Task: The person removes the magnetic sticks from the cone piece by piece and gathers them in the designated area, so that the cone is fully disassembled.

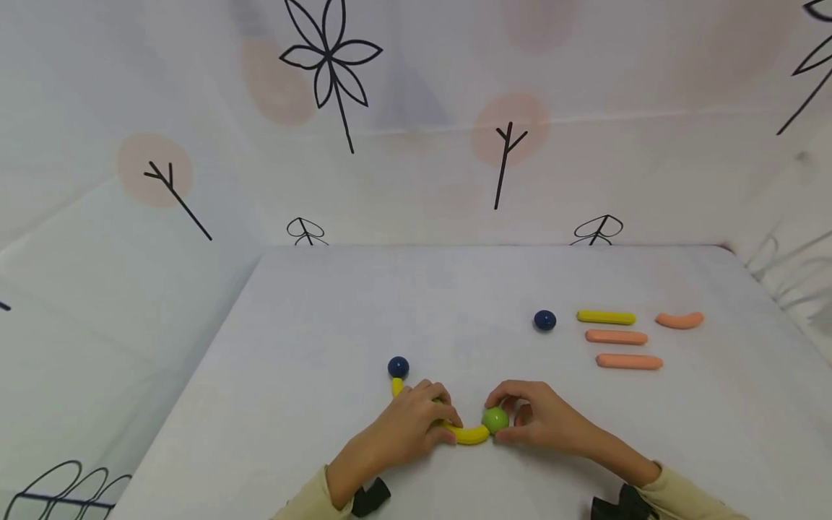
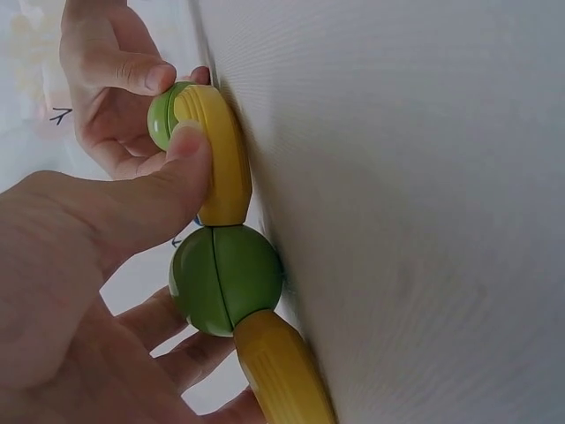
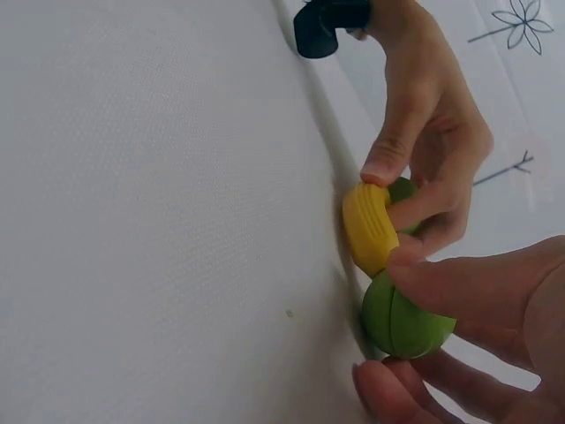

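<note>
My left hand grips a curved yellow rod between thumb and fingers, low over the white table. Against the rod's right end sits a green ball, pinched by my right hand. In the left wrist view a second green ball joins the held rod to another yellow rod. That second yellow rod leads up to a dark blue ball at the chain's far end. My left fingers hide the middle of the chain in the head view.
At the right lie a loose dark blue ball, a straight yellow rod, two straight orange rods and a curved orange rod. Patterned white cloth rises behind the white table.
</note>
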Demonstrator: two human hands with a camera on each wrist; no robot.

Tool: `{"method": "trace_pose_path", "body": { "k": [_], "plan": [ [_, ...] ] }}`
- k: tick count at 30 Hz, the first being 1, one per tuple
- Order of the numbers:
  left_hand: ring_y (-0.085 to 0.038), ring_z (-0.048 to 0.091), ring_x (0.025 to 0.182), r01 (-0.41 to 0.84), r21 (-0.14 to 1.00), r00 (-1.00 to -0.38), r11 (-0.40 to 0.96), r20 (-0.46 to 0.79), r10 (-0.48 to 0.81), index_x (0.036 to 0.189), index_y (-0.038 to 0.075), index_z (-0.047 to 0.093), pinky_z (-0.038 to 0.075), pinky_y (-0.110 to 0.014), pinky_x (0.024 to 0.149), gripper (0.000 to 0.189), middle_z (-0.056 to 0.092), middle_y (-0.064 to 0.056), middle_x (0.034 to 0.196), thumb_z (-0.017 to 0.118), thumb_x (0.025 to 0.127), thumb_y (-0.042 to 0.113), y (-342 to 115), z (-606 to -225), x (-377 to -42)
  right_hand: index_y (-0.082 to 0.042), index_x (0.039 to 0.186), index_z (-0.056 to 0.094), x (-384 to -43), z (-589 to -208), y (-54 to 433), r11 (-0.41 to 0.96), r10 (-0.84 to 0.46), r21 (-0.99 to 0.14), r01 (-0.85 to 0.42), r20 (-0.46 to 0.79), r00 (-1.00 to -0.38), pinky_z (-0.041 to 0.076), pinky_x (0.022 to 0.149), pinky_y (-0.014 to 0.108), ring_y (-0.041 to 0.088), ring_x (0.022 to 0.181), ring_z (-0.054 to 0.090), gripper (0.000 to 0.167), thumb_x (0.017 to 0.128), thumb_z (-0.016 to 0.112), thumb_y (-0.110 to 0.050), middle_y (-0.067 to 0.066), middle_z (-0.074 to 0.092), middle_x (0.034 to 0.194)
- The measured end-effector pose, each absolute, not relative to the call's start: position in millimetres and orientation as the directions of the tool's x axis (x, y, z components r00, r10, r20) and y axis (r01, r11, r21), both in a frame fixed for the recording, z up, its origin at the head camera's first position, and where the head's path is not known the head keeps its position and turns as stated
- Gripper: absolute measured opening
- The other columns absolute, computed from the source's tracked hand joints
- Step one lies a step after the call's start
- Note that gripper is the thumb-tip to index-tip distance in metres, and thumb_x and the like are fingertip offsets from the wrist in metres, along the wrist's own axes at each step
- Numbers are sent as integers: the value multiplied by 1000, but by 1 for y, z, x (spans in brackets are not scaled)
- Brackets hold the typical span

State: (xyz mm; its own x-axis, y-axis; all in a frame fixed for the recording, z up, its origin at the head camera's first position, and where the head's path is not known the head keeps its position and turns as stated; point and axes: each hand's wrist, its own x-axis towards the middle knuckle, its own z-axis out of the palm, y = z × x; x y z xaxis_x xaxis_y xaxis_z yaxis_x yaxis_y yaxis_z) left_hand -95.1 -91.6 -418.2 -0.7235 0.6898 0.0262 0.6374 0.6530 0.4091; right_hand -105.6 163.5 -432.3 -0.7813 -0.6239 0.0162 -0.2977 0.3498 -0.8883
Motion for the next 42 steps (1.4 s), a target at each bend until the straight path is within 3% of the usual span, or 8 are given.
{"method": "trace_pose_path", "body": {
  "k": [11, 17, 28, 42],
  "plan": [
    [-6, 47, 90, 639, 402, -725, 656, 27, 689, 94, 27, 74, 34, -18, 70, 13, 56, 11, 98, 69, 85, 34, -91, -419, -96, -12, 102, 67, -105, -427, 164, 390, -607, -866, -311, 12, -794, 52, 65, 26, 11, 85, 57, 31, 76, 80, -21, -4, 64, 98],
    [-5, 47, 91, 636, 398, -726, 661, 19, 687, 94, 27, 73, 34, -18, 70, 13, 55, 11, 98, 69, 85, 34, -93, -420, -97, -11, 104, 67, -111, -421, 177, 432, -568, -848, -308, 10, -823, 53, 72, 25, 13, 90, 58, 31, 75, 79, -9, -1, 63, 103],
    [-4, 46, 91, 643, 408, -721, 649, 34, 693, 96, 27, 73, 32, -16, 69, 14, 56, 11, 100, 68, 86, 35, -95, -423, -96, -7, 107, 64, -135, -413, 202, 522, -459, -797, -303, 36, -887, 52, 76, 23, 21, 95, 60, 37, 74, 78, -4, 1, 63, 104],
    [-4, 46, 92, 645, 404, -720, 649, 35, 694, 96, 28, 72, 32, -18, 71, 14, 55, 12, 100, 68, 86, 36, -96, -424, -97, 2, 106, 66, -182, -410, 201, 534, -457, -741, -408, 153, -876, 54, 75, 30, 22, 89, 63, 35, 73, 78, 0, 10, 66, 103]
  ]
}}
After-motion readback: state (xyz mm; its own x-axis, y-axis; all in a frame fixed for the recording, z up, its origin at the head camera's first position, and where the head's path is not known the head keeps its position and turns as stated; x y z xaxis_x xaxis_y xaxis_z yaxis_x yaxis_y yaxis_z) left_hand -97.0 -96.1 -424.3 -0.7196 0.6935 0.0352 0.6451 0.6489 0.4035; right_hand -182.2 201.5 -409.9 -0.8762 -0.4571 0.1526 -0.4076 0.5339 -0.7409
